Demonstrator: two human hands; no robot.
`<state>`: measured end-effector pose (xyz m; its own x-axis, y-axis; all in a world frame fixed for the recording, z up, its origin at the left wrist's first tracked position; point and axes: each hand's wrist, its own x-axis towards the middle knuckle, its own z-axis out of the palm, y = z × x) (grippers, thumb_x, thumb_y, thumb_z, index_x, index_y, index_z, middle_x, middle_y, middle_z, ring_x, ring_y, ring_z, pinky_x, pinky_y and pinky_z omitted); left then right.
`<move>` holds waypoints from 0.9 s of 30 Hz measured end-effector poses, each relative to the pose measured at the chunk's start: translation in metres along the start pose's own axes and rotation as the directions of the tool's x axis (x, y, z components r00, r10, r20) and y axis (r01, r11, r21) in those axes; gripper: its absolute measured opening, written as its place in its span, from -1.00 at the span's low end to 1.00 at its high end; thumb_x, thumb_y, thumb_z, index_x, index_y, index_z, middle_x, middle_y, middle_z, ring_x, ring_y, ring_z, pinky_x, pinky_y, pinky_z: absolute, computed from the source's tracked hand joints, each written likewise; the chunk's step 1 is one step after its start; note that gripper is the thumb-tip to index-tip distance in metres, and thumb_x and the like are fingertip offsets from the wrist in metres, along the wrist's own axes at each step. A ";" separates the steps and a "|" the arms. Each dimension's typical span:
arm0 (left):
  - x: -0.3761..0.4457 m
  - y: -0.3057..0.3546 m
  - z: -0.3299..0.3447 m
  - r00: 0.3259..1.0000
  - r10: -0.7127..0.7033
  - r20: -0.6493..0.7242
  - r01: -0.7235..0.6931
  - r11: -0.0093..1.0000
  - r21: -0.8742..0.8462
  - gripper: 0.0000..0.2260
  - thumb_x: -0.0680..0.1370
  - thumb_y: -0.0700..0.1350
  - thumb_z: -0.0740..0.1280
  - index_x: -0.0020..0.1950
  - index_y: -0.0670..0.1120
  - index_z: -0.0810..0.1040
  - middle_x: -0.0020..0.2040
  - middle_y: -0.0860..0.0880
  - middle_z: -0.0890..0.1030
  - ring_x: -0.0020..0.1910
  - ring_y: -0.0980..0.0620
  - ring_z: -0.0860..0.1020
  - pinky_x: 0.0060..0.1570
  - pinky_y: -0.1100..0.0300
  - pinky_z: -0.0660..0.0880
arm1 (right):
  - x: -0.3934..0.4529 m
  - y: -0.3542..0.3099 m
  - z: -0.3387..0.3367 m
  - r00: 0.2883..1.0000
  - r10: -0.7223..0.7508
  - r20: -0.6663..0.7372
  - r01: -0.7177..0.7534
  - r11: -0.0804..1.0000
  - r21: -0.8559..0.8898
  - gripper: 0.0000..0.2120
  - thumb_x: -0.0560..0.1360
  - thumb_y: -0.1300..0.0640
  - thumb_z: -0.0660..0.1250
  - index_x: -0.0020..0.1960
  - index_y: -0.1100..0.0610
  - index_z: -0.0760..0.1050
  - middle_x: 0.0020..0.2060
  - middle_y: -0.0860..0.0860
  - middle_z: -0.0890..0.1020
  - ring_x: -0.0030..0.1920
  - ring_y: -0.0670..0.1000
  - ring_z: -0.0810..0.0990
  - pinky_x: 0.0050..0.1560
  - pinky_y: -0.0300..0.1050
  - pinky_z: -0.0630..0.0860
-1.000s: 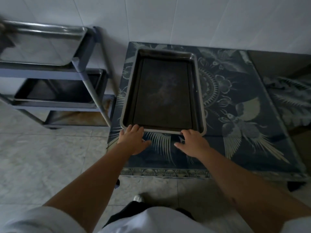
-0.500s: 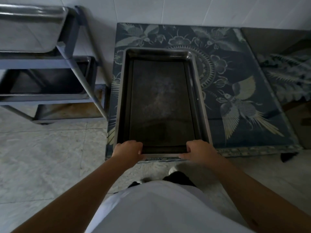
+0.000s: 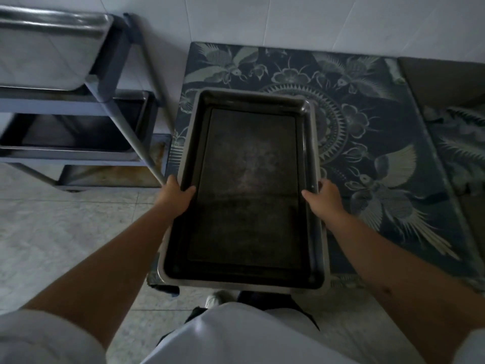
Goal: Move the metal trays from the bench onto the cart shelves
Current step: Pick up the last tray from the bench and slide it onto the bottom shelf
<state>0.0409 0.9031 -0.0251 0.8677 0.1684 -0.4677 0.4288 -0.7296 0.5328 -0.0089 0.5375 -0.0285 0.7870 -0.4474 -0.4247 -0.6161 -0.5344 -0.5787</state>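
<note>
A dark rectangular metal tray [image 3: 246, 195] is held in front of me, its near end past the bench's front edge and over the floor. My left hand [image 3: 176, 193] grips its left long rim, thumb inside. My right hand [image 3: 322, 197] grips the right long rim the same way. The bench [image 3: 372, 143] under it is covered with a blue cloth printed with birds and flowers. To the left stands the grey cart [image 3: 115, 101]. A shiny tray [image 3: 49, 48] lies on its top shelf and a dark tray [image 3: 78, 132] on its middle shelf.
The cart's bottom shelf [image 3: 115, 174] shows a bare, stained surface. White tiled wall [image 3: 288, 19] runs behind bench and cart. Pale tiled floor [image 3: 65, 232] spreads to the left. A second cloth-covered surface [image 3: 456, 143] adjoins the bench at the right.
The tray has been drawn toward me, its near end now past the bench edge. Both hands shifted from the near short rim to the two long sides.
</note>
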 end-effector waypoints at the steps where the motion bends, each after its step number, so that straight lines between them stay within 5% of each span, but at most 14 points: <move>1: 0.004 0.003 -0.001 1.000 -0.020 -0.017 0.020 0.999 -0.029 -0.59 0.60 0.04 0.32 0.32 -0.20 0.40 0.24 -0.26 0.54 0.21 -0.27 0.53 0.04 -0.02 0.47 | 0.010 -0.003 -0.001 0.999 0.046 -0.025 -0.045 0.998 0.037 -0.48 0.50 -0.03 0.36 0.34 0.23 0.37 0.18 0.15 0.53 0.15 0.17 0.53 0.07 -0.03 0.47; 4: 0.012 0.006 -0.002 0.993 -0.082 -0.086 0.073 0.992 -0.106 -0.66 0.64 0.07 0.21 0.22 -0.17 0.53 0.13 -0.25 0.61 0.10 -0.25 0.58 0.05 -0.05 0.52 | 0.036 -0.007 -0.006 0.982 0.175 -0.075 -0.159 0.971 0.180 -0.59 0.59 -0.11 0.15 0.15 0.23 0.49 0.02 0.13 0.55 -0.02 0.15 0.52 -0.03 -0.06 0.37; 7: 0.017 0.003 -0.001 0.978 -0.199 -0.054 0.190 0.972 -0.139 -0.51 0.64 0.20 0.11 0.19 -0.16 0.60 0.07 -0.23 0.64 0.05 -0.22 0.61 0.12 -0.08 0.54 | 0.057 0.002 -0.010 0.962 0.270 0.039 -0.269 0.911 0.312 -0.46 0.61 -0.19 0.05 0.31 0.19 0.47 0.12 0.11 0.55 0.06 0.14 0.52 0.13 0.02 0.46; 9: 0.020 0.001 0.000 0.969 -0.246 0.023 0.246 0.955 -0.167 -0.42 0.60 0.32 0.08 0.10 -0.15 0.62 -0.01 -0.21 0.66 0.00 -0.21 0.63 0.13 -0.13 0.55 | 0.068 0.008 -0.012 0.967 0.238 0.095 -0.256 0.917 0.307 -0.45 0.60 -0.22 0.07 0.33 0.16 0.48 0.19 0.13 0.57 0.12 0.15 0.55 0.19 0.07 0.49; 14: 0.034 0.003 0.007 0.966 -0.250 0.057 0.255 0.902 -0.348 -0.44 0.55 0.37 0.10 0.07 -0.06 0.64 -0.03 -0.19 0.67 -0.03 -0.20 0.63 0.13 -0.21 0.54 | 0.080 0.005 -0.020 0.970 0.147 0.194 -0.214 0.895 0.390 -0.71 0.57 -0.13 0.19 -0.03 -0.01 0.62 -0.05 0.06 0.67 -0.09 0.05 0.63 -0.23 -0.12 0.49; 22: 0.035 0.032 -0.006 0.952 -0.307 0.005 0.265 0.812 -0.519 -0.59 0.49 0.17 0.31 0.04 -0.16 0.66 -0.12 -0.20 0.68 -0.13 -0.18 0.66 -0.06 -0.10 0.60 | 0.099 -0.021 -0.048 0.992 0.040 0.117 -0.093 0.865 0.493 -0.67 0.52 -0.06 0.29 -0.14 0.19 0.63 -0.20 0.11 0.68 -0.12 0.14 0.66 -0.07 -0.03 0.55; 27: 0.034 0.061 -0.053 0.954 -0.296 -0.053 0.198 0.753 -0.628 -0.58 0.41 0.23 0.38 -0.03 -0.11 0.65 -0.24 -0.11 0.71 -0.32 -0.05 0.70 -0.37 0.10 0.59 | 0.106 -0.076 -0.085 0.995 -0.047 0.091 -0.013 0.821 0.571 -0.69 0.48 -0.11 0.33 -0.01 0.10 0.66 -0.12 0.05 0.72 -0.03 0.12 0.68 -0.02 -0.02 0.60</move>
<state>0.1097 0.8993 0.0294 0.7143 0.4118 -0.5659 0.6525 -0.0995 0.7512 0.1181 0.4696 0.0298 0.8148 -0.3546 -0.4586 -0.4980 -0.0234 -0.8668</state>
